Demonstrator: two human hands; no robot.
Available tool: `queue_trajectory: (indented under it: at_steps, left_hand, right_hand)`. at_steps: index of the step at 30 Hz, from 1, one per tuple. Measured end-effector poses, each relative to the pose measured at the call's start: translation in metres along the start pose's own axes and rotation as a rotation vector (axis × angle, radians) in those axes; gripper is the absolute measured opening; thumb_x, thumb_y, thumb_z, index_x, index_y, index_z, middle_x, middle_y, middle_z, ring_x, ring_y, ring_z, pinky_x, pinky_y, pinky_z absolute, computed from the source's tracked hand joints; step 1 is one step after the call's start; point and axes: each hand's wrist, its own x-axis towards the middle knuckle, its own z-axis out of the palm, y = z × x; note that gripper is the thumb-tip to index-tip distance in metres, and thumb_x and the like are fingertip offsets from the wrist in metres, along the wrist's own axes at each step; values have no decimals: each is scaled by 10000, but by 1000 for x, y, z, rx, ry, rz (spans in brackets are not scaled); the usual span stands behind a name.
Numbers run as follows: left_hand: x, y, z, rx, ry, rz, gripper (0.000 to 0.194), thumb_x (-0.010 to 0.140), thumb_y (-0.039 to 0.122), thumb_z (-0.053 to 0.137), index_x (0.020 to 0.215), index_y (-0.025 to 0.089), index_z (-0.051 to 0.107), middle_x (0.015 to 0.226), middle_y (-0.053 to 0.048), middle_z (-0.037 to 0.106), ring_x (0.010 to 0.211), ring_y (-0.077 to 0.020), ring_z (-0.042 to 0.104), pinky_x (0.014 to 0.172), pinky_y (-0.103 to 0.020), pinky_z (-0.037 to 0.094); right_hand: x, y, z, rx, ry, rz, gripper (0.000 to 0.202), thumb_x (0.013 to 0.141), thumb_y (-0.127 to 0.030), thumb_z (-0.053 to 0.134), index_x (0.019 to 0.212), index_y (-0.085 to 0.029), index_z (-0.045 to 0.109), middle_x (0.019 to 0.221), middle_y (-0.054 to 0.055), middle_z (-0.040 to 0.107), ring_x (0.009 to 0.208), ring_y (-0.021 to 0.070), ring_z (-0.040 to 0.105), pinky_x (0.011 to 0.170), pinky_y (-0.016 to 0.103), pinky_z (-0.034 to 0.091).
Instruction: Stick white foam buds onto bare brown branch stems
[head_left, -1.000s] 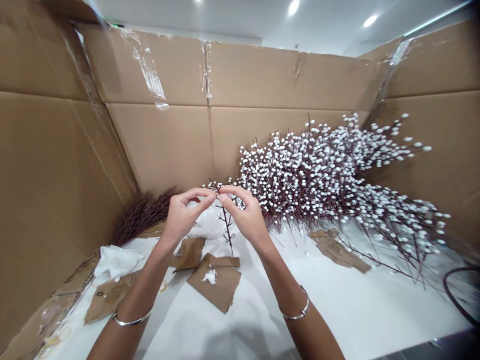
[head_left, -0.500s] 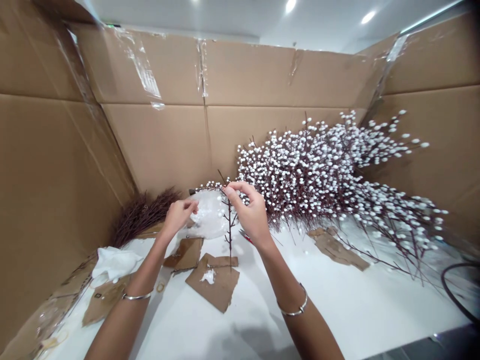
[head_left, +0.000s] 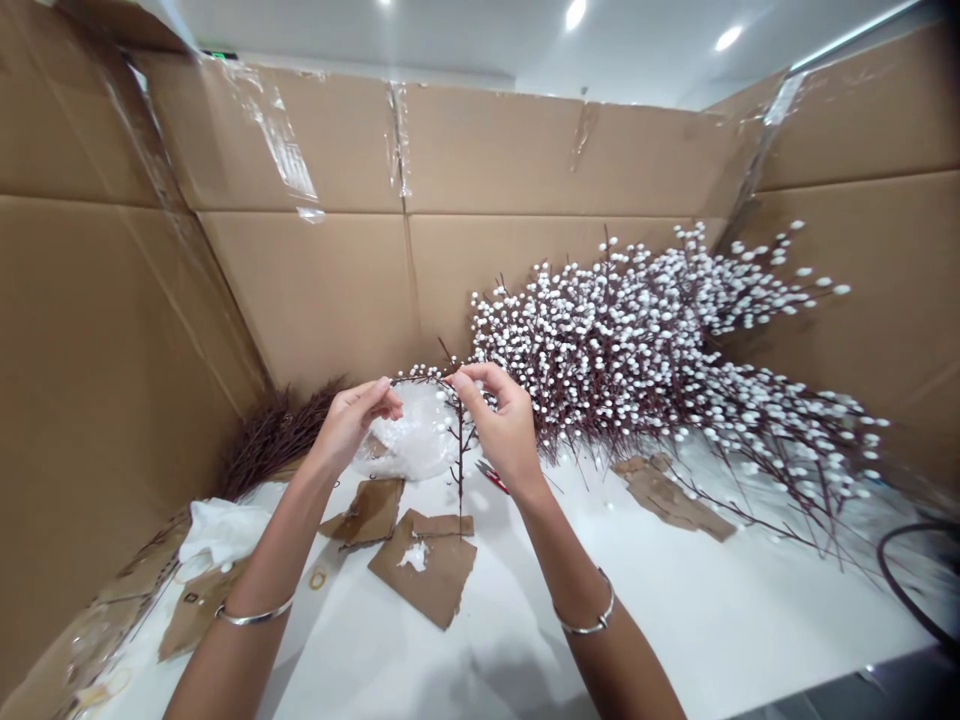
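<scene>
Thumb and forefinger of my right hand [head_left: 501, 420] pinch a thin dark brown artificial twig [head_left: 460, 460] near its upper part. Its lower stem hangs upright with short bare side stubs, and a few white berries show near the top. My left hand [head_left: 360, 415] is closed in a pinch to the left, level with the twig's top; whatever lies between those fingertips is too small to make out. Behind and below the hands lies a clear plastic bag [head_left: 416, 440] with white bits in it. Under the twig is a cardboard piece [head_left: 442, 590] bearing a white lump [head_left: 415, 556].
A large pile of white-berried branches [head_left: 622, 350] fills the back right. Bare dark twigs [head_left: 274, 440] lie at the left. Red-handled cutters [head_left: 493, 477], torn cardboard [head_left: 675, 500] and white cloth-like material [head_left: 221, 530] lie on the white table [head_left: 645, 610]. Cardboard walls [head_left: 300, 290] enclose it.
My left hand has risen slightly, its pinched fingertips now level with the twig's top instead of over the plastic bag. My right hand keeps its pinch on the twig, nearly still.
</scene>
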Motion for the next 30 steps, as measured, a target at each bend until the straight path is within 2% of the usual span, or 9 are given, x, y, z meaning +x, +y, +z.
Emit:
queue_trajectory:
  at_steps: [8,15,17,19,21,24,25,26,30]
  left_hand:
    - [-6,11,4,35,15,77,379,809,412,675,505,191,629,575,-24,570,608,-140,507,629,-269,399]
    - [-6,15,8,-85,3,103,645,892,501,553,322,230,419,356,7,288,436,-130,355,531,-315,330]
    - [-6,16,8,-87,-7,103,629,886,490,567,345,222,389,381,16,294,441,-122,354,529,-306,330]
    - [-4,12,4,-35,49,93,499,836,458,641,452,211,439,457,29,368,482,-115,398,543,-282,349]
    - [2,1,-4,96,134,78,286,760,426,711,672,213,541,571,37,485,542,-116,469,572,-257,381]
    - [11,-31,-24,527,191,26,311,751,402,662,990,226,571,775,-1,626,705,-155,584,662,-256,431]
    - [13,-45,-32,753,167,-42,267,777,384,610,995,232,584,830,-17,650,768,-172,603,692,-260,431]
    - [15,-58,-39,831,135,-98,221,751,334,627,943,225,619,837,-37,666,792,-196,608,698,-273,420]
    - [14,-104,-56,923,27,-229,62,612,182,658,664,198,627,655,-41,636,689,-225,582,653,-297,381]
  right_hand:
    - [0,1,0,-7,-1,14,146,915,-346,574,882,-243,673,916,20,694,924,189,602,880,345,456]
    - [-1,-1,2,-3,-8,15,146,913,-342,572,882,-243,674,910,20,693,926,190,603,883,344,460]
    - [-1,-1,3,-3,-12,21,143,912,-339,574,878,-244,675,909,21,694,924,191,604,884,346,462]
    - [-2,0,4,-3,-16,26,138,909,-335,578,871,-246,675,909,23,695,920,191,606,879,347,465]
    - [-2,0,4,-3,-19,28,137,908,-337,580,872,-246,676,911,24,696,918,192,609,876,349,466]
    - [-3,0,5,-3,-17,25,138,907,-341,583,880,-244,677,911,26,698,918,195,612,874,352,465]
    - [-3,0,5,-5,-19,24,139,908,-339,582,879,-242,678,910,26,699,917,195,612,874,352,465]
    - [-3,0,5,-9,-21,23,139,908,-336,582,878,-240,678,908,26,699,916,195,612,873,352,464]
    - [-3,1,5,-24,-24,26,146,914,-338,574,879,-238,676,910,26,701,922,194,612,870,347,462]
